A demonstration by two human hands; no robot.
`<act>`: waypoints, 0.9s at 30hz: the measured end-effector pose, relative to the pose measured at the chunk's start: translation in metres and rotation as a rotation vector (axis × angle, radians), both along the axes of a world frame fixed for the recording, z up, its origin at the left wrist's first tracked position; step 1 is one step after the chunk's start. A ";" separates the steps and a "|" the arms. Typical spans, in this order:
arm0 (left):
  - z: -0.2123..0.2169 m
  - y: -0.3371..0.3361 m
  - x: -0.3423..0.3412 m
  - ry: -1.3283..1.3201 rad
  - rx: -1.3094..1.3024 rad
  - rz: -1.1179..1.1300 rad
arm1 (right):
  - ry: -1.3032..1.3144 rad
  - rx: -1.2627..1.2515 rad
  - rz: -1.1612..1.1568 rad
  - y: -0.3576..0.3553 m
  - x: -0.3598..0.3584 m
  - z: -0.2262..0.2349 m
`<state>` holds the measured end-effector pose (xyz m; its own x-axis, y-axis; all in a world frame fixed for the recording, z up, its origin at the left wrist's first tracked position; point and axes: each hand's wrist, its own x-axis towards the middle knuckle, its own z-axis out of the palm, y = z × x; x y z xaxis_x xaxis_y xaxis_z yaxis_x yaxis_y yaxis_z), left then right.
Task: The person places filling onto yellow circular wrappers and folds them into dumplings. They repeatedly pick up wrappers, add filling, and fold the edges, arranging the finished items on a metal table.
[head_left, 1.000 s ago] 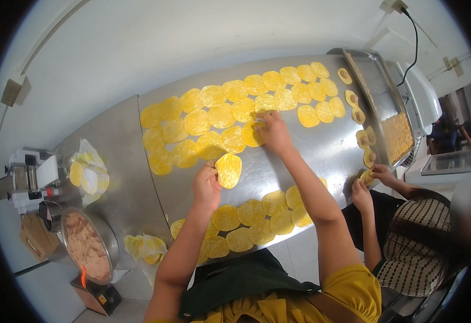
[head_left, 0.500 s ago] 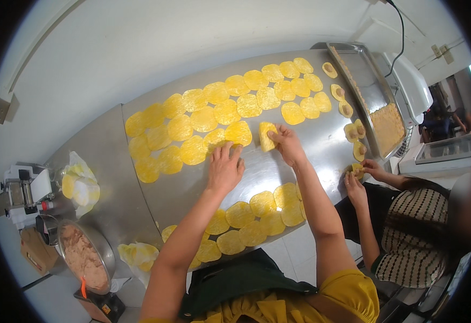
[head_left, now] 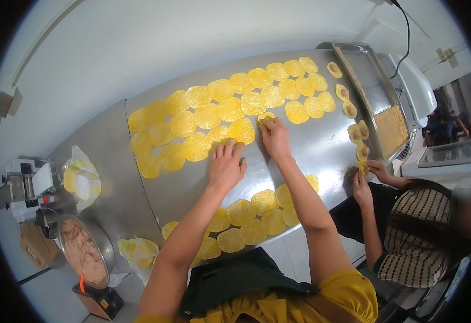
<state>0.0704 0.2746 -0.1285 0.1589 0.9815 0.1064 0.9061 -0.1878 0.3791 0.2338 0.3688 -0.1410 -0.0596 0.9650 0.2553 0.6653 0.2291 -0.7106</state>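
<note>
Thin yellow dough rounds (head_left: 230,109) lie in rows across the steel table (head_left: 181,191). My left hand (head_left: 228,164) rests palm down with fingers spread, its fingertips touching the near edge of a dough round (head_left: 242,131) at the end of the nearest of the far rows. To its right, my right hand (head_left: 274,139) pinches the near edge of another dough round (head_left: 266,116). That round is partly hidden by my fingers and sits beside the gap in this row. Another batch of dough rounds (head_left: 241,213) lies near the table's front edge, partly under my forearms.
At right, a co-worker's hands (head_left: 369,177) handle a dough round beside several rounds topped with brown filling (head_left: 362,151). A metal tray (head_left: 372,126) stands behind them. On the left are a bowl of pinkish filling (head_left: 107,253), a machine (head_left: 22,185) and plastic-wrapped dough rounds (head_left: 82,180).
My right hand has moved away from me, lowering the raised dough round toward the row. The left hand stays nearly in place. The co-worker's hands have shifted slightly.
</note>
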 end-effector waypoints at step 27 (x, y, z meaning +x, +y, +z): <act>0.150 -0.405 -0.266 -0.697 0.226 0.614 | -0.554 -0.213 1.548 -0.302 -0.347 0.125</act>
